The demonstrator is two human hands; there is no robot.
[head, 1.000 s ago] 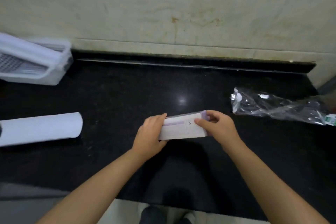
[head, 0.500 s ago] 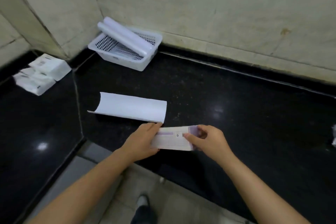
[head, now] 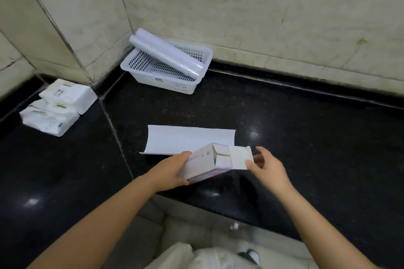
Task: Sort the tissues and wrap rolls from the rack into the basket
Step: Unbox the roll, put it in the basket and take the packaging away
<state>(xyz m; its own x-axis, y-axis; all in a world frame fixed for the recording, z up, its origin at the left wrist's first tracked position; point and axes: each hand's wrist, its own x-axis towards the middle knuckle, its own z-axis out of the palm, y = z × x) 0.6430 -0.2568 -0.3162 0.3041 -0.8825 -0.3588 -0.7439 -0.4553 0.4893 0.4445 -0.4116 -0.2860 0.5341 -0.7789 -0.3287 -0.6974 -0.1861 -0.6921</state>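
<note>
My left hand grips a long white and purple carton above the black counter's front edge. Its right end is open, with the flaps folded out. My right hand pinches the outer end flap. A white perforated basket stands in the back corner with two wrap rolls lying slanted across its rim. Several white tissue packs lie on the counter at the far left. A curled white sheet lies just behind the carton.
The black stone counter runs along tiled walls and turns a corner at the left. The floor and my shoe show below the counter's front edge.
The view has swung left, bringing basket and tissue packs into sight. The carton's right end, shut before, now stands open with my right hand on its flap.
</note>
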